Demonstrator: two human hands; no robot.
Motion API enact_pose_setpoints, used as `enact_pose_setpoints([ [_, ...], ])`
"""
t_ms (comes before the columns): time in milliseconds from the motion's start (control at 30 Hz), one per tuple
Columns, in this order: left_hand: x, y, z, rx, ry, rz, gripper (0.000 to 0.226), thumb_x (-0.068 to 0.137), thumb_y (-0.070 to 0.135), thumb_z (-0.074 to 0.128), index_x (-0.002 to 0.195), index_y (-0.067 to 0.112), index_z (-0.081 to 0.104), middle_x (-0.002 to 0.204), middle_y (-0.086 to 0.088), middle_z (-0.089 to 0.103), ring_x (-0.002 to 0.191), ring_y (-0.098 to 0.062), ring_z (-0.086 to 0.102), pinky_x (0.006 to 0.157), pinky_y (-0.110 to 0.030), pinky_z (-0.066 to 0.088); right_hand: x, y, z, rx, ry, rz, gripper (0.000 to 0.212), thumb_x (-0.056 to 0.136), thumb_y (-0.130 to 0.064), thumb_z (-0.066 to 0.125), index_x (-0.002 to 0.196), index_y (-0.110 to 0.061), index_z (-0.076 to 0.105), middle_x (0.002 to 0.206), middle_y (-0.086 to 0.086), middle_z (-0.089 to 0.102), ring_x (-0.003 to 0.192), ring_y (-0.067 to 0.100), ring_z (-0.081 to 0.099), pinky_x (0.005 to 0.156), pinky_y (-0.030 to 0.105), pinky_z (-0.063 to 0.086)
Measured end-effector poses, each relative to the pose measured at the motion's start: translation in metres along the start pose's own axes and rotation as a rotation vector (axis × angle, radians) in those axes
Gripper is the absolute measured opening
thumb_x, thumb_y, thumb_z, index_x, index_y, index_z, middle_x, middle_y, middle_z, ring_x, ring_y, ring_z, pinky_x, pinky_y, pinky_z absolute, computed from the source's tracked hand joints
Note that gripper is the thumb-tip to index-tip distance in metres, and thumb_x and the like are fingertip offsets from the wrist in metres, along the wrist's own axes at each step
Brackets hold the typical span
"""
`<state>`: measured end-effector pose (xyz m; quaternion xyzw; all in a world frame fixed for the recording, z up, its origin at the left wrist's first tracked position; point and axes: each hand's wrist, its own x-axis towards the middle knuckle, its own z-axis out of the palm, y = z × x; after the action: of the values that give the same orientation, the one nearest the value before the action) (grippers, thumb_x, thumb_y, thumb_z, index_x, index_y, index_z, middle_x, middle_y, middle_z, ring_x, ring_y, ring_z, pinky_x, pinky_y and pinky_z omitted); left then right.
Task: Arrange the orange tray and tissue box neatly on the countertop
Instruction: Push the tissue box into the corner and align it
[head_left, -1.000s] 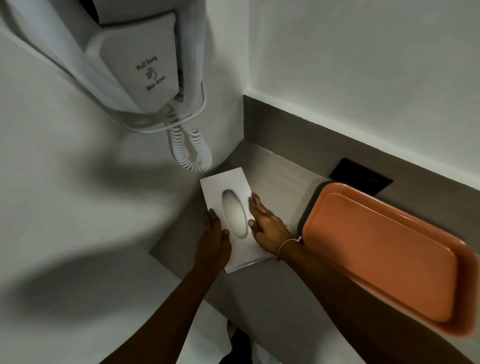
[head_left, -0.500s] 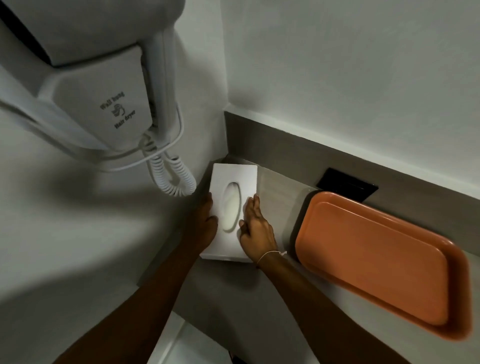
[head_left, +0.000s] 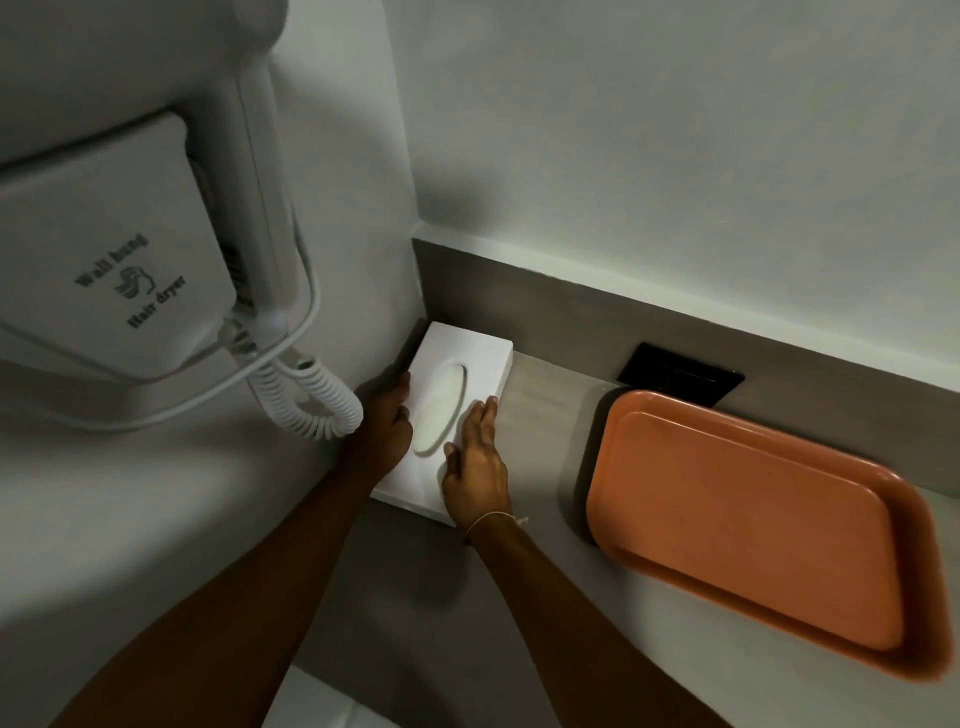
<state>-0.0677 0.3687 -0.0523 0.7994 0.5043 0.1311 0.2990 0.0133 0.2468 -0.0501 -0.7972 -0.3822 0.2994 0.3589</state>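
A white tissue box (head_left: 467, 353) with an oval slot lies on the grey countertop (head_left: 431, 587), pushed into the back left corner against both walls. My left hand (head_left: 387, 421) grips its left side, wedged between box and wall. My right hand (head_left: 475, 465) lies flat along its right edge, thumb on top. The orange tray (head_left: 753, 525) lies flat on the counter to the right, apart from the box and from both hands, its long side along the back wall.
A white wall-hung hair dryer (head_left: 119, 249) with a coiled cord (head_left: 306, 395) hangs on the left wall just above the box. A black socket plate (head_left: 680, 376) sits in the grey backsplash behind the tray.
Both hands have slid the tissue box away from me and turned it straighter, from the middle of the counter into the back left corner. The tray has stayed in place.
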Motion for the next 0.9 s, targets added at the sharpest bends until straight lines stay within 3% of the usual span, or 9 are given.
enact_pose_setpoints([
  [67,-0.002,0.001,-0.001,0.052,-0.008,0.013,0.051,0.093,0.004,0.044,0.142,0.009,0.034,0.145,-0.016,0.043,0.131,-0.035,0.042,0.108,-0.029,0.027,0.001,0.004,0.001,0.014,-0.01,-0.025,0.064,0.101,-0.019,0.041,0.153,-0.015,0.004,0.162,-0.002,-0.015,0.134,0.028,0.042,0.104,0.03,0.039],
  [167,-0.017,0.008,-0.003,0.123,-0.014,0.074,0.05,0.095,0.009,0.04,0.143,0.003,0.028,0.15,-0.018,0.034,0.137,-0.035,0.034,0.113,-0.037,0.024,-0.001,0.016,0.0,-0.015,-0.065,-0.096,0.064,0.102,-0.031,0.037,0.153,-0.02,0.001,0.162,-0.004,-0.016,0.147,0.023,0.017,0.114,0.034,0.027],
  [267,-0.062,0.0,0.008,0.167,0.079,0.05,0.054,0.095,0.022,0.036,0.144,0.002,0.023,0.153,-0.021,0.028,0.14,-0.036,0.028,0.114,-0.041,0.023,-0.019,0.034,-0.006,-0.151,-0.101,-0.248,0.062,0.102,-0.039,0.032,0.153,-0.02,0.002,0.162,-0.001,-0.01,0.149,0.017,-0.003,0.121,0.037,0.012],
  [467,-0.157,-0.039,0.039,0.218,0.111,-0.086,0.065,0.093,0.038,0.027,0.147,0.005,0.01,0.156,-0.02,0.018,0.144,-0.034,0.016,0.117,-0.048,0.019,-0.082,0.065,-0.004,-0.487,-0.165,-0.563,0.062,0.096,-0.028,0.036,0.152,-0.01,0.015,0.162,0.01,0.009,0.149,0.03,0.007,0.119,0.044,0.017],
  [567,-0.166,-0.053,0.046,0.322,0.075,-0.147,0.068,0.091,0.037,0.029,0.146,0.002,0.01,0.155,-0.022,0.018,0.144,-0.034,0.015,0.118,-0.048,0.016,-0.082,0.074,-0.001,-0.547,-0.186,-0.579,0.064,0.094,-0.026,0.035,0.152,-0.007,0.014,0.161,0.013,0.015,0.148,0.031,0.013,0.119,0.045,0.02],
  [667,-0.172,-0.063,0.052,0.381,0.026,-0.144,0.069,0.09,0.043,0.024,0.146,0.002,0.018,0.154,-0.022,0.023,0.143,-0.035,0.019,0.117,-0.049,0.017,-0.078,0.075,0.001,-0.577,-0.204,-0.582,0.065,0.093,-0.026,0.032,0.152,-0.006,0.012,0.161,0.015,0.014,0.148,0.03,0.011,0.12,0.043,0.014],
  [767,-0.174,-0.068,0.056,0.421,0.046,-0.133,0.068,0.091,0.044,0.024,0.146,0.003,0.019,0.155,-0.02,0.022,0.144,-0.032,0.017,0.118,-0.047,0.014,-0.077,0.077,0.002,-0.587,-0.186,-0.613,0.064,0.094,-0.024,0.033,0.152,-0.007,0.01,0.161,0.014,0.011,0.148,0.028,0.005,0.119,0.039,0.004],
  [900,-0.174,-0.07,0.057,0.43,0.082,-0.116,0.068,0.091,0.043,0.025,0.147,0.006,0.017,0.157,-0.017,0.019,0.146,-0.029,0.014,0.119,-0.043,0.011,-0.069,0.08,0.006,-0.58,-0.172,-0.646,0.066,0.095,-0.017,0.041,0.152,-0.007,0.01,0.161,0.014,0.01,0.149,0.028,0.003,0.119,0.039,0.004],
])
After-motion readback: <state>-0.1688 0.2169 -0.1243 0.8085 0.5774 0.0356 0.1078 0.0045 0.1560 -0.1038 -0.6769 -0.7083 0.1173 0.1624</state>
